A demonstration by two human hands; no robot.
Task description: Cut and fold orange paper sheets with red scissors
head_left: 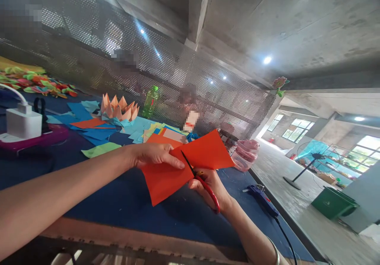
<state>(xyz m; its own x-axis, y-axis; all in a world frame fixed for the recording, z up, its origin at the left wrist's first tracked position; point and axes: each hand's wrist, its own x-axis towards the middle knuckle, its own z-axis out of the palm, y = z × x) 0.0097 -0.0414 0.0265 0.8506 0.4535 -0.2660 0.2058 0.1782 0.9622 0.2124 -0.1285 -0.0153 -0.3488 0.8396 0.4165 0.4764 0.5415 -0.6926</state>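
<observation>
My left hand point(160, 155) pinches a sheet of orange-red paper point(169, 180), thumb on top and fingers hidden beneath it. The sheet is cut most of the way across, and its far part spreads up to the right. In my right hand point(210, 186) is a pair of red-handled scissors point(211, 195). Their dark blade lies over the paper along the cut, close to my left thumb. Both hands are above the blue tabletop point(118, 201).
Coloured paper sheets point(97, 132), a folded peach paper lotus point(118, 108) and a green bottle point(151, 101) stand behind. A white charger point(23, 122) sits left. Right are a pink tub point(245, 154) and a blue glue gun point(263, 199) with its cord.
</observation>
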